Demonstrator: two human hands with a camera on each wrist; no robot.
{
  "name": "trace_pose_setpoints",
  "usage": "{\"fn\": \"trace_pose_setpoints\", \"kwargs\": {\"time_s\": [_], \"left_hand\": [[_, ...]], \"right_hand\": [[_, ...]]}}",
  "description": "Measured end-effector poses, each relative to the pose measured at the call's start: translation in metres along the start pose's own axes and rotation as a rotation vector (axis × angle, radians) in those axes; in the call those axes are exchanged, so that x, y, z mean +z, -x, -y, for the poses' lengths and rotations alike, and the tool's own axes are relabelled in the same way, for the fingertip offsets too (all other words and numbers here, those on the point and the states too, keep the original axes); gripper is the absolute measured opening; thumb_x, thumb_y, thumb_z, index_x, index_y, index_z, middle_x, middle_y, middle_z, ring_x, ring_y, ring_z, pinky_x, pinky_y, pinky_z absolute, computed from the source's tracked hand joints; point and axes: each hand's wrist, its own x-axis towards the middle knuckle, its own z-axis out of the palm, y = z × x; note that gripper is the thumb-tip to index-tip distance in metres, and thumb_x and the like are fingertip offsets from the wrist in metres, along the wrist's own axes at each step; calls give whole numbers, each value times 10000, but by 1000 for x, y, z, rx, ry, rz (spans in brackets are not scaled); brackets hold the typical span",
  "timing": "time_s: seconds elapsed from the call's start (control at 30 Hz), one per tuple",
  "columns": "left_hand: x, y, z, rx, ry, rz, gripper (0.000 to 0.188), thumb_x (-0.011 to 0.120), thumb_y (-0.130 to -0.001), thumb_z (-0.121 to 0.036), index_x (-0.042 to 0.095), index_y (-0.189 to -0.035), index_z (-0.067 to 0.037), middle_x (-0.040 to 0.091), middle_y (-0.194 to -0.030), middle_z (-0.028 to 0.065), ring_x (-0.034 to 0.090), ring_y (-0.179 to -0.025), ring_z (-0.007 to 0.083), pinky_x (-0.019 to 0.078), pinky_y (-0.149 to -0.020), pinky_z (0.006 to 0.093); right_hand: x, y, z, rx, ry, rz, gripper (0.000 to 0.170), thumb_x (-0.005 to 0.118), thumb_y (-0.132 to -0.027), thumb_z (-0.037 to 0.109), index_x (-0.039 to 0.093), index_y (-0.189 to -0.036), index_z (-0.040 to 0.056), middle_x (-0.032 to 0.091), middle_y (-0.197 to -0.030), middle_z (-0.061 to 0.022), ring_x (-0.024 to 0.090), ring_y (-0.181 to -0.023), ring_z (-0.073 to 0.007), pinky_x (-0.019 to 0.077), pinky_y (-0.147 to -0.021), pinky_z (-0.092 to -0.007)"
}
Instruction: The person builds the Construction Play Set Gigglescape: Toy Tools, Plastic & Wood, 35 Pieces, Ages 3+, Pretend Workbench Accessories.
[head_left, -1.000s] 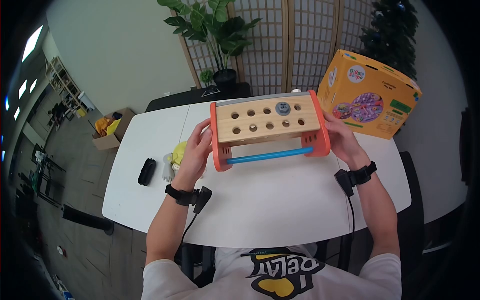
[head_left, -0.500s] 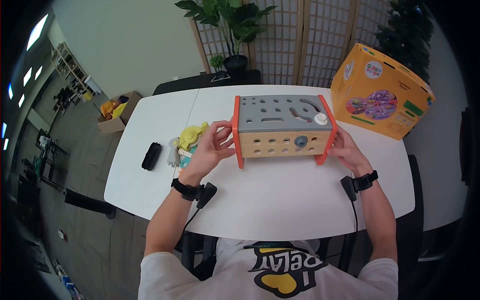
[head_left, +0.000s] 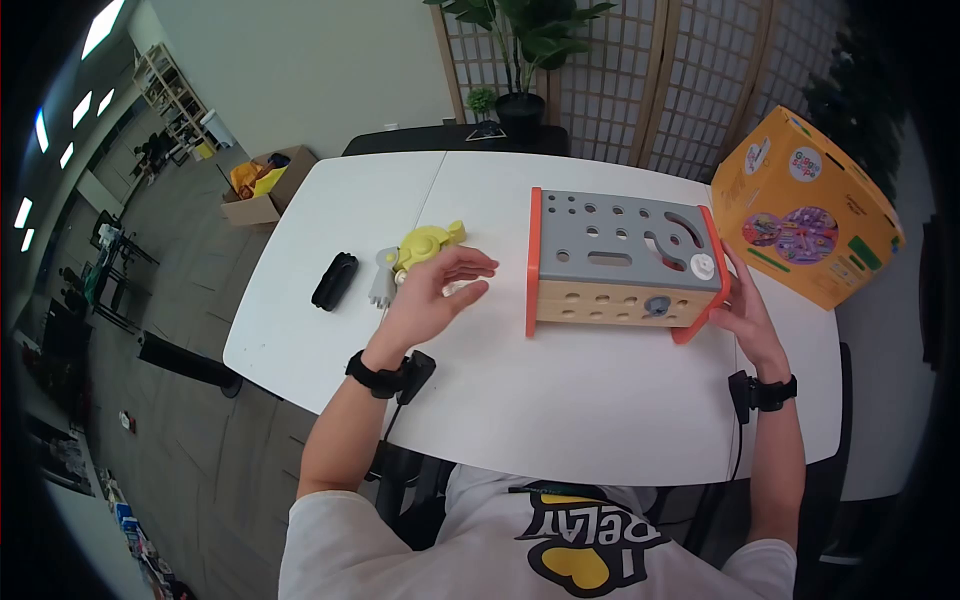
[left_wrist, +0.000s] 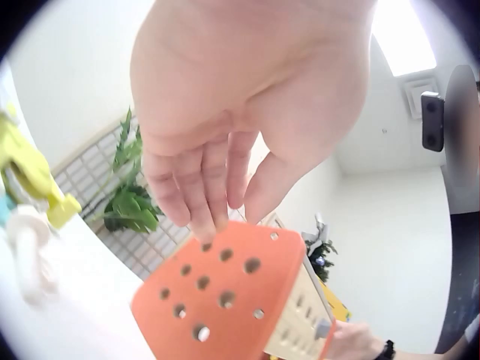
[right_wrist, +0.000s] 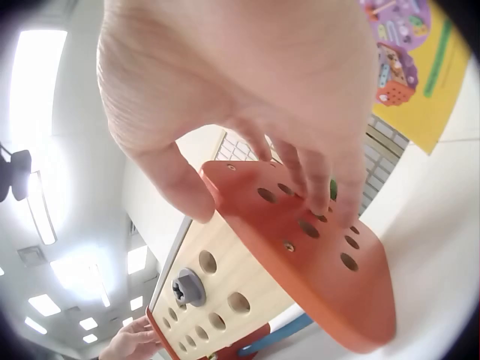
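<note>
A toy workbench with a grey holed top, wooden front and red end panels stands on the white table. My right hand is at its right end; in the right wrist view the fingers lie along the red panel and the thumb touches its front edge. A grey bolt sits in the wooden front, a white knob on the top. My left hand hovers left of the workbench, apart from it, fingers loosely bent and holding nothing. Behind it lie yellow pieces and a grey piece.
A black case lies on the table's left part. The large yellow box stands at the back right. Beyond the table are a potted plant, a folding screen and a cardboard box on the floor.
The workbench has come down from a tilted, raised hold onto the table, its grey top now facing up. My left hand has let go and moved away left. The head view has shifted left.
</note>
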Motion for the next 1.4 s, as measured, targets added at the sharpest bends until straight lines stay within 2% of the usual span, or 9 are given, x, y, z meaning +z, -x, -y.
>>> {"fn": "trace_pose_setpoints", "kwargs": {"time_s": [0.03, 0.23, 0.33, 0.53, 0.67, 0.87, 1.0, 1.1, 1.4], "left_hand": [[-12, 3, 7, -7, -77, -90, 159, 672, -964, -4, 687, -1122, -10, 721, -1184, 95, 685, -1111, 173, 525, -1004, 323], [-63, 21, 10, -186, -797, -197, 141, 743, -884, -24, 759, -1023, -21, 735, -1113, 90, 693, -964, 226, 545, -895, 338], [-75, 24, 45, 80, -1083, -153, 208, 749, -840, -24, 766, -1046, -42, 729, -1077, 88, 666, -966, 274, 556, -853, 374], [-80, 14, 66, 66, -1304, 37, 157, 747, -835, -66, 766, -989, -91, 706, -1062, 27, 604, -1109, 217, 500, -954, 361], [-80, 11, 64, 111, -1379, 114, 130, 737, -847, -70, 747, -975, -87, 692, -1055, 14, 583, -1153, 197, 491, -957, 359], [-82, 19, 46, 38, -1068, -38, 204, 770, -868, -123, 718, -1036, -20, 723, -996, 106, 670, -965, 296, 539, -887, 405], [-77, 37, 27, 104, -815, -227, 232, 776, -896, -155, 716, -1058, 0, 718, -971, 144, 686, -861, 262, 565, -788, 359], [-73, 49, 15, 21, -718, -280, 236, 793, -893, -168, 715, -1032, 7, 726, -933, 111, 681, -763, 189, 555, -687, 302], [-66, 70, 14, -72, -463, -439, 194, 835, -872, -128, 714, -968, -11, 719, -750, 50, 663, -635, 80, 528, -583, 234]], "right_hand": [[-2, 1, 3, -6, 55, 15, 978, 757, -823, 205, 233, -1643, 101, 499, -1489, -196, 506, -1373, -290, 423, -1132, -431], [7, 5, 19, -55, 192, -100, 856, 715, -899, 237, 284, -1622, 79, 453, -1543, -191, 524, -1354, -314, 448, -1102, -426], [10, 3, 24, -132, 240, -84, 736, 681, -921, 170, 377, -1584, 71, 453, -1556, -171, 530, -1351, -300, 461, -1092, -431], [32, 12, 44, -175, 635, -211, 560, 642, -894, 25, 546, -1446, 16, 480, -1541, -161, 545, -1342, -319, 456, -1106, -429], [71, 18, 60, -577, 917, -356, 440, 665, -820, 6, 639, -1259, -5, 577, -1386, -191, 587, -1251, -354, 473, -1050, -436], [168, 10, 57, -766, 859, 21, 226, 697, -790, 87, 669, -1006, 28, 665, -1067, -118, 642, -960, -307, 489, -820, -429], [232, -6, 22, -756, 883, 409, 266, 676, -846, 177, 657, -1066, 28, 643, -1015, -121, 637, -941, -290, 486, -808, -410], [275, -18, 10, -643, 1066, 583, 373, 672, -882, 197, 649, -1212, 24, 643, -1140, -141, 644, -1027, -296, 521, -842, -428], [359, -67, -25, -727, 1013, 433, 428, 661, -910, 234, 637, -1284, 25, 600, -1249, -162, 572, -1146, -295, 491, -926, -448]]}}
